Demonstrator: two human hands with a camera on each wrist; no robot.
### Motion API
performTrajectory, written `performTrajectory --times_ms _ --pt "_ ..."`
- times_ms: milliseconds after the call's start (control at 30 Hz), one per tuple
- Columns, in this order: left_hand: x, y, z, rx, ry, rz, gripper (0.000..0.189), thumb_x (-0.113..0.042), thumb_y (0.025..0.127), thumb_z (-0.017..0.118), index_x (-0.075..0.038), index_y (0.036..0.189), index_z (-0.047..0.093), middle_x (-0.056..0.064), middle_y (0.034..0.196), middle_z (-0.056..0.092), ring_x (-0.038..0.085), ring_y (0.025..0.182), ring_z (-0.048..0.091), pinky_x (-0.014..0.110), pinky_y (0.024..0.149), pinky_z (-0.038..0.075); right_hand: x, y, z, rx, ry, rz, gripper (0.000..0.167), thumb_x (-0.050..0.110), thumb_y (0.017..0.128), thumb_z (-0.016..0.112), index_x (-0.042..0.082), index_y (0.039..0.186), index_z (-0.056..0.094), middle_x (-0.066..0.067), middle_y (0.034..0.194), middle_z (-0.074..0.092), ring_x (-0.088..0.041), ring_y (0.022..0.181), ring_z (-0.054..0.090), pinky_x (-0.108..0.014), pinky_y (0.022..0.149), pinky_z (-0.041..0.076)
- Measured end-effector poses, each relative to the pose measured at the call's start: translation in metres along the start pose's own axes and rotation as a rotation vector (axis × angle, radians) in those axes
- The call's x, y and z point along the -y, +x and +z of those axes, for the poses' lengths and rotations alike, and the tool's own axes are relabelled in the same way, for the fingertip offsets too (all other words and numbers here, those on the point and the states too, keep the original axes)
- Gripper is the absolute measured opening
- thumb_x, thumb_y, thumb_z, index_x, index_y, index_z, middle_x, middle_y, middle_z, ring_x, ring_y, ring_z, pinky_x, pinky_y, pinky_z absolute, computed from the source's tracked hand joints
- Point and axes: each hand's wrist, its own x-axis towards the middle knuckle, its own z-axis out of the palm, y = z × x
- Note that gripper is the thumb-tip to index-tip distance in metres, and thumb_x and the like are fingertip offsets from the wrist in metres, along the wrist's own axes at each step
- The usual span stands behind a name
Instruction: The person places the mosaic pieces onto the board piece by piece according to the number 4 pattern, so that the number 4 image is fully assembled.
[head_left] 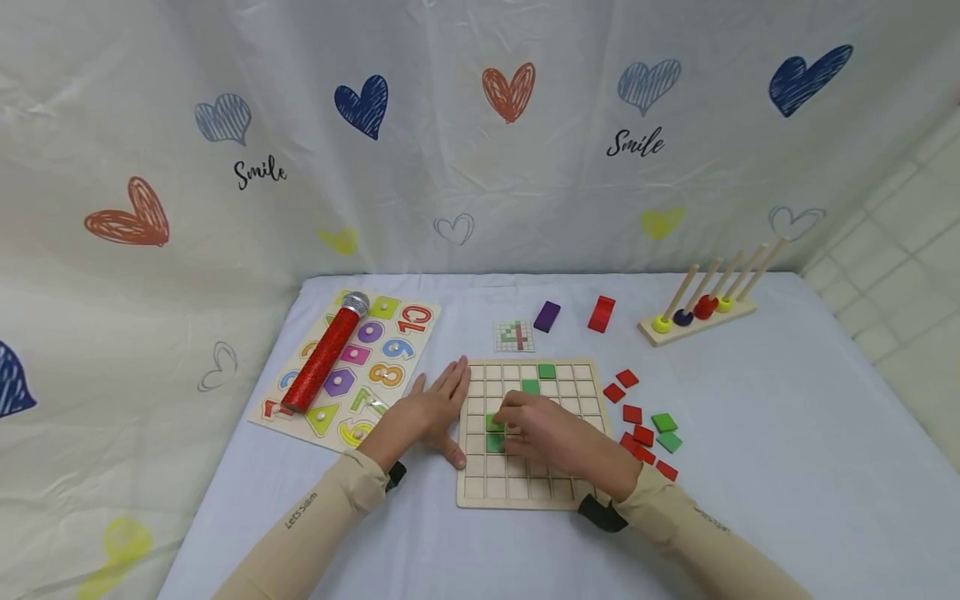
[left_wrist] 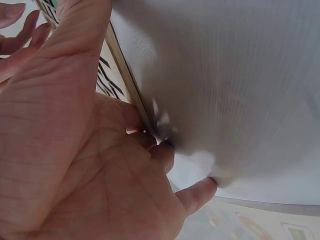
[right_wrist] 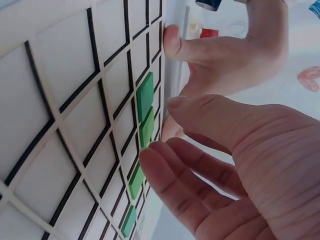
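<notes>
A wooden grid board [head_left: 480,492] lies on the white-covered table, with several green tiles [head_left: 547,372] set in its squares. Along the board's left edge rests my left hand [head_left: 438,410], its fingers extended and fingertips on the cloth in the left wrist view. Over the middle of the grid is my right hand [head_left: 551,433], its fingertips close to two neighbouring green tiles [right_wrist: 145,97] on the left side. In the right wrist view, thumb and fingers are apart with nothing between them. A small printed pattern card [head_left: 514,337] lies just beyond the board.
Loose red tiles [head_left: 632,414] and two green tiles [head_left: 664,423] lie right of the board. Behind are a purple block [head_left: 547,317], a red block [head_left: 602,314] and a peg stand [head_left: 697,327]. At left, a red microphone [head_left: 322,358] lies across a number puzzle [head_left: 322,425].
</notes>
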Motion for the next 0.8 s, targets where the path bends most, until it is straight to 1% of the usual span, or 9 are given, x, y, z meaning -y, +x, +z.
performTrajectory --times_ms 33,100,233,400,467,567,633,700,800 --pt "0.0 0.001 0.0 0.004 -0.002 -0.002 0.148 -0.066 0.073 0.09 -0.004 0.172 -0.001 0.013 0.183 -0.011 0.029 0.171 -0.004 0.066 0.135 0.01 -0.001 -0.001 0.0 0.004 0.019 0.013 0.03 0.011 0.093 0.084 0.002 0.121 0.079 -0.009 0.112 0.073 -0.017 0.093 0.067 -0.024 0.081 0.063" --pt "0.005 0.008 0.008 -0.005 -0.001 0.006 0.152 -0.068 0.07 0.09 -0.004 0.172 -0.003 0.012 0.182 -0.013 0.028 0.171 -0.007 0.067 0.135 0.009 -0.003 -0.002 -0.001 0.004 0.046 0.026 0.03 0.009 0.093 0.084 0.001 0.122 0.079 -0.009 0.112 0.073 -0.017 0.092 0.068 -0.023 0.08 0.062" --pt "0.01 0.015 0.015 -0.015 0.001 0.01 0.154 -0.069 0.068 0.09 -0.005 0.172 -0.005 0.012 0.182 -0.015 0.028 0.171 -0.009 0.068 0.134 0.007 -0.007 -0.005 -0.001 -0.006 0.056 0.031 0.029 0.009 0.093 0.083 0.001 0.121 0.079 -0.009 0.111 0.074 -0.014 0.089 0.067 -0.02 0.077 0.061" --pt "0.001 0.005 0.004 -0.006 0.017 0.002 0.149 -0.066 0.072 0.09 -0.005 0.172 -0.002 0.012 0.183 -0.011 0.028 0.171 -0.005 0.066 0.135 0.009 -0.013 -0.014 -0.006 -0.031 0.035 0.04 0.028 0.007 0.093 0.082 0.0 0.119 0.079 -0.01 0.109 0.075 -0.015 0.087 0.07 -0.022 0.076 0.061" --pt "0.003 0.007 0.006 -0.012 0.018 0.007 0.15 -0.066 0.07 0.091 -0.005 0.172 0.0 0.012 0.183 -0.01 0.029 0.171 -0.003 0.067 0.135 0.01 -0.017 -0.017 -0.008 -0.039 0.025 0.058 0.027 0.007 0.092 0.083 0.001 0.119 0.08 -0.009 0.107 0.075 -0.015 0.087 0.071 -0.022 0.076 0.061" --pt "0.007 0.013 0.011 -0.01 -0.002 0.009 0.152 -0.066 0.069 0.091 -0.006 0.172 -0.003 0.012 0.182 -0.012 0.028 0.171 -0.007 0.067 0.135 0.008 -0.022 -0.023 -0.009 -0.038 0.012 0.086 0.027 0.008 0.092 0.083 0.002 0.118 0.08 -0.007 0.103 0.075 -0.014 0.085 0.068 -0.02 0.074 0.06" --pt "0.011 0.018 0.016 -0.007 -0.007 0.011 0.154 -0.068 0.069 0.091 -0.006 0.172 -0.005 0.012 0.182 -0.015 0.028 0.171 -0.01 0.067 0.135 0.006 -0.025 -0.026 -0.01 -0.042 0.001 0.086 0.026 0.009 0.092 0.084 0.003 0.117 0.08 -0.007 0.101 0.076 -0.013 0.084 0.067 -0.02 0.074 0.059" --pt "0.011 0.018 0.015 0.002 -0.013 0.007 0.153 -0.068 0.07 0.09 -0.007 0.172 -0.006 0.011 0.182 -0.017 0.027 0.17 -0.012 0.066 0.135 0.004 -0.028 -0.03 -0.01 -0.052 -0.01 0.077 0.024 0.008 0.092 0.083 0.003 0.115 0.081 -0.006 0.099 0.075 -0.012 0.082 0.066 -0.02 0.073 0.059" --pt "0.013 0.02 0.018 -0.006 -0.009 0.016 0.154 -0.069 0.069 0.09 -0.007 0.172 -0.006 0.011 0.182 -0.016 0.028 0.17 -0.012 0.067 0.135 0.004 -0.033 -0.037 -0.01 -0.079 -0.025 0.075 0.022 0.007 0.091 0.083 0.003 0.113 0.081 -0.004 0.097 0.075 -0.01 0.081 0.066 -0.02 0.073 0.059"
